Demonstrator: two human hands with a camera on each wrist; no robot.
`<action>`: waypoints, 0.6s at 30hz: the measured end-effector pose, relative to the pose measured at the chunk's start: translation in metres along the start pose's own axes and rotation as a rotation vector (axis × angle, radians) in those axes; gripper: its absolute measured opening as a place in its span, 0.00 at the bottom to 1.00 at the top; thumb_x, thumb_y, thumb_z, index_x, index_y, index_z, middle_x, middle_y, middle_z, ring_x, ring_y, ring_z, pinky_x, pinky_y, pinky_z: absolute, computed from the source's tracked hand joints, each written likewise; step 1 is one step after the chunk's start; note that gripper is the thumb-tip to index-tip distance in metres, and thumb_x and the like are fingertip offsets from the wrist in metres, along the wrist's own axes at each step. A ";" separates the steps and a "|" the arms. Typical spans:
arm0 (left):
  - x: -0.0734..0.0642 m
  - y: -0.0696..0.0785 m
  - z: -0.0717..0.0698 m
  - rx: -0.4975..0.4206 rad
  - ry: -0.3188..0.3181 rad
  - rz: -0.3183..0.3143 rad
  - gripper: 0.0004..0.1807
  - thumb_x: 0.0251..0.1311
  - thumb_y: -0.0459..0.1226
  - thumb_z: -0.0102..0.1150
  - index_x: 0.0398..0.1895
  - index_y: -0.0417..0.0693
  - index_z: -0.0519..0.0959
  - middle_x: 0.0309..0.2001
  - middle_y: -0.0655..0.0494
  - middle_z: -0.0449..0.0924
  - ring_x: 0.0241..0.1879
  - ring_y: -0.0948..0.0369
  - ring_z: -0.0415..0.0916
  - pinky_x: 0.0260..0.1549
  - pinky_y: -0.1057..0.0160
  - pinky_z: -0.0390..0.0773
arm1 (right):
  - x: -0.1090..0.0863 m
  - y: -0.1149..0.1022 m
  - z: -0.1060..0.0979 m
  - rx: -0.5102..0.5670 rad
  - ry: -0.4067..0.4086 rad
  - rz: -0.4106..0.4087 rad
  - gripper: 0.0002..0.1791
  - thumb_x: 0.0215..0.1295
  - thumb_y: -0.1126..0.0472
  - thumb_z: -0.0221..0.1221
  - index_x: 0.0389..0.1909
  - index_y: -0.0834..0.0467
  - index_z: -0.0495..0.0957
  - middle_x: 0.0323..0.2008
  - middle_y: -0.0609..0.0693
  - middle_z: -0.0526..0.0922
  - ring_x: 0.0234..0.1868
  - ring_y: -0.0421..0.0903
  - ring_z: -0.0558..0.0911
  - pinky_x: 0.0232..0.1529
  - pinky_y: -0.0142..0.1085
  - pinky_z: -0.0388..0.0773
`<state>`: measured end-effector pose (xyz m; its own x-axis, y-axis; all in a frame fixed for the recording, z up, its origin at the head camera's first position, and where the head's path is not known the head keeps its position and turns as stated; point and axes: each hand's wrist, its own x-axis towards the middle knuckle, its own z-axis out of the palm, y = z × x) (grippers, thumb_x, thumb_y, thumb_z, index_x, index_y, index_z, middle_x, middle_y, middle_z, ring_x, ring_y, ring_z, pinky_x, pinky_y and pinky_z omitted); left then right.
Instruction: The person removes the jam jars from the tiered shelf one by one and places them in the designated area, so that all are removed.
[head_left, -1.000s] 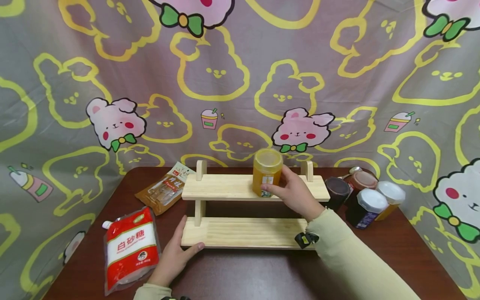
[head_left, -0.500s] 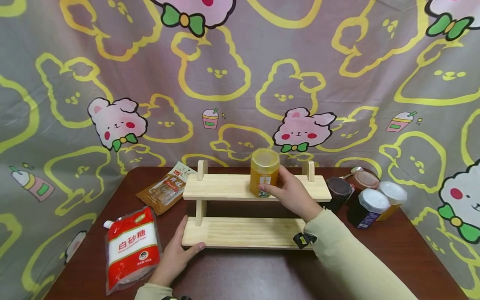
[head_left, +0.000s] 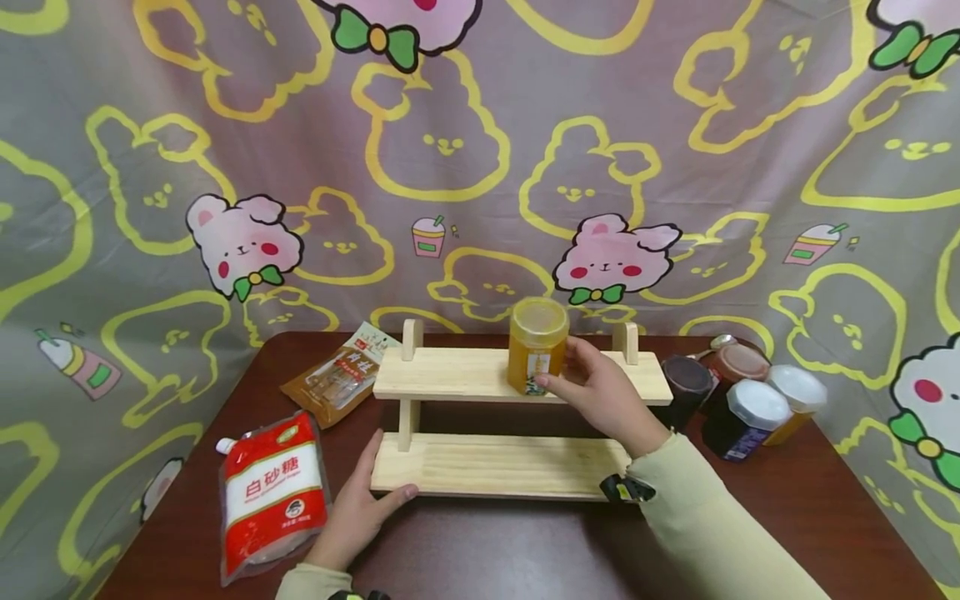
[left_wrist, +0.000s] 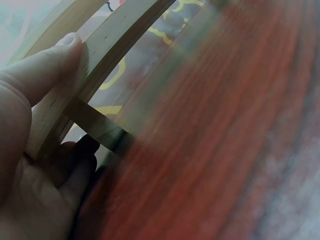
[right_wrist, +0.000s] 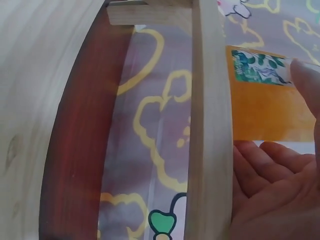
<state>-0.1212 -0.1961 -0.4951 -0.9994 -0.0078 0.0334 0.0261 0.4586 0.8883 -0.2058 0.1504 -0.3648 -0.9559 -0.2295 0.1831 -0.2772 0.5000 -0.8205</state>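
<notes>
A two-tier wooden shelf [head_left: 502, 462] stands on the dark table. At its lower left end my left hand [head_left: 360, 504] grips the board, thumb along the front and fingers by the side; the left wrist view shows the thumb on the wood. A jar of amber honey [head_left: 537, 346] with a clear yellowish lid stands upright near the front edge of the upper board. My right hand [head_left: 607, 387] holds it lightly from the right, thumb tip at the label and fingers by its side. In the right wrist view the jar [right_wrist: 270, 115] shows beside the board's edge.
Left of the shelf lie a red and white sugar bag [head_left: 273, 492] and a brown spice packet [head_left: 337, 375]. Several jars, including a dark one with a white lid [head_left: 746, 417], cluster on the right, with a spoon [head_left: 722, 342] behind them. A patterned curtain [head_left: 480, 167] hangs behind the table.
The honey jar has shifted slightly left along the upper board. My right thumb has since slid a little right on the jar, loosening the hold. The left hand keeps its place.
</notes>
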 end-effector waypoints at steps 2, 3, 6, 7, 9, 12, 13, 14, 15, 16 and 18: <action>0.000 0.000 -0.001 0.007 0.007 -0.003 0.58 0.54 0.48 0.75 0.80 0.45 0.48 0.74 0.35 0.58 0.73 0.41 0.55 0.69 0.37 0.55 | -0.004 0.001 -0.002 0.028 0.012 0.008 0.38 0.63 0.48 0.69 0.69 0.58 0.68 0.61 0.56 0.78 0.61 0.55 0.79 0.62 0.52 0.74; 0.000 0.000 -0.001 0.009 0.009 -0.003 0.58 0.54 0.48 0.75 0.80 0.45 0.48 0.74 0.36 0.58 0.73 0.41 0.55 0.69 0.37 0.55 | -0.006 0.001 -0.002 0.042 0.017 0.010 0.38 0.63 0.49 0.69 0.69 0.58 0.68 0.61 0.57 0.78 0.61 0.54 0.78 0.62 0.51 0.74; -0.001 -0.002 -0.002 0.011 0.016 0.006 0.58 0.54 0.47 0.75 0.80 0.45 0.49 0.74 0.35 0.59 0.73 0.41 0.56 0.68 0.37 0.56 | -0.012 0.002 -0.003 0.063 0.039 0.009 0.36 0.64 0.50 0.69 0.69 0.58 0.69 0.62 0.57 0.77 0.61 0.54 0.78 0.61 0.50 0.75; -0.001 -0.002 -0.002 0.009 0.018 0.009 0.57 0.54 0.47 0.76 0.80 0.45 0.49 0.74 0.35 0.60 0.72 0.41 0.57 0.68 0.37 0.56 | -0.014 0.003 -0.004 0.066 0.047 0.007 0.35 0.64 0.51 0.68 0.69 0.58 0.69 0.62 0.58 0.77 0.61 0.55 0.78 0.60 0.50 0.75; -0.001 -0.003 -0.001 0.006 0.020 0.014 0.57 0.54 0.46 0.76 0.80 0.44 0.49 0.73 0.35 0.60 0.72 0.41 0.57 0.68 0.37 0.56 | -0.019 0.004 -0.005 0.050 0.071 0.006 0.33 0.65 0.52 0.68 0.67 0.57 0.71 0.61 0.58 0.78 0.61 0.55 0.78 0.61 0.51 0.75; 0.000 -0.004 0.001 -0.007 0.019 0.014 0.58 0.53 0.47 0.76 0.80 0.45 0.49 0.74 0.36 0.59 0.73 0.42 0.56 0.69 0.37 0.55 | -0.028 0.006 -0.008 0.028 0.118 0.002 0.29 0.66 0.53 0.67 0.65 0.58 0.73 0.60 0.57 0.79 0.61 0.55 0.78 0.61 0.54 0.74; 0.001 -0.004 0.001 -0.013 0.021 0.011 0.58 0.52 0.47 0.76 0.80 0.45 0.49 0.75 0.37 0.58 0.73 0.42 0.55 0.69 0.38 0.55 | -0.031 0.007 -0.009 0.023 0.135 0.000 0.28 0.66 0.54 0.67 0.64 0.58 0.73 0.59 0.57 0.79 0.61 0.55 0.77 0.62 0.54 0.73; 0.001 -0.004 0.002 -0.018 0.024 0.007 0.58 0.52 0.47 0.76 0.81 0.46 0.50 0.75 0.38 0.58 0.74 0.43 0.55 0.70 0.38 0.54 | -0.034 0.007 -0.011 0.014 0.154 -0.005 0.27 0.66 0.54 0.67 0.63 0.58 0.74 0.59 0.56 0.80 0.61 0.55 0.77 0.62 0.55 0.73; 0.002 -0.005 0.003 -0.025 0.028 0.005 0.59 0.52 0.47 0.77 0.81 0.46 0.50 0.75 0.39 0.57 0.74 0.43 0.54 0.70 0.38 0.54 | -0.037 0.007 -0.012 0.012 0.173 -0.015 0.26 0.66 0.55 0.67 0.62 0.59 0.75 0.58 0.56 0.80 0.61 0.54 0.77 0.62 0.55 0.72; 0.003 -0.005 0.003 -0.027 0.032 0.002 0.59 0.51 0.47 0.77 0.81 0.46 0.50 0.76 0.40 0.57 0.74 0.43 0.54 0.70 0.39 0.53 | -0.039 0.007 -0.014 0.004 0.194 -0.025 0.25 0.67 0.55 0.67 0.61 0.58 0.76 0.58 0.55 0.80 0.60 0.54 0.77 0.62 0.54 0.73; 0.003 -0.006 0.003 -0.030 0.039 -0.002 0.59 0.51 0.47 0.77 0.81 0.47 0.50 0.76 0.40 0.57 0.74 0.44 0.54 0.70 0.39 0.53 | -0.045 0.006 -0.017 -0.016 0.236 -0.047 0.23 0.67 0.55 0.66 0.60 0.58 0.77 0.57 0.54 0.81 0.59 0.52 0.77 0.61 0.48 0.73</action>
<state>-0.1248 -0.1961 -0.5020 -0.9978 -0.0436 0.0490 0.0254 0.4317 0.9016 -0.1664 0.1777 -0.3689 -0.9376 -0.0525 0.3438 -0.3216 0.5069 -0.7997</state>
